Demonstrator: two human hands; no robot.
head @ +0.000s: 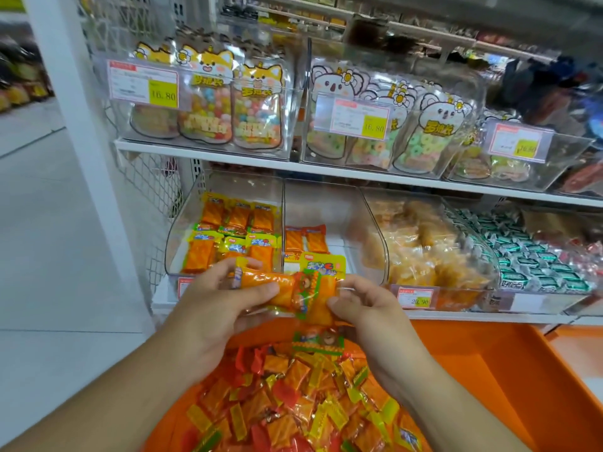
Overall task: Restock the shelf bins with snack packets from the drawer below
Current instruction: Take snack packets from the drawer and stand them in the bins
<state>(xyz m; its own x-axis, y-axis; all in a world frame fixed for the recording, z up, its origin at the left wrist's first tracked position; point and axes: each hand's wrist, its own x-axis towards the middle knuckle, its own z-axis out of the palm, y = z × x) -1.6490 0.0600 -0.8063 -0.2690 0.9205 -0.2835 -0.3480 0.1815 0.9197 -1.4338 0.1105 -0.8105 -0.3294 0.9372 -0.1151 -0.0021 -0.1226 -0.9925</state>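
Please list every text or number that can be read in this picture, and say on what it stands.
"16. 80": yellow price tag on the cat-packet bin.
"16. 80": yellow price tag on the koala-packet bin.
"29. 90": price tag on the lower shelf edge.
Third upper tag: blurred.
Characters on packets, small print on tags: unreadable.

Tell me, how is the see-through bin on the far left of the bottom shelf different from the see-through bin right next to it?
The left bin holds two neat rows of orange packets with yellow tops; the middle bin holds only a few, with red tops. So the left bin looks nearly full at the front, while the middle bin shows lots of bare floor. Both are clear plastic bins with sloped fronts, side by side on the same shelf.
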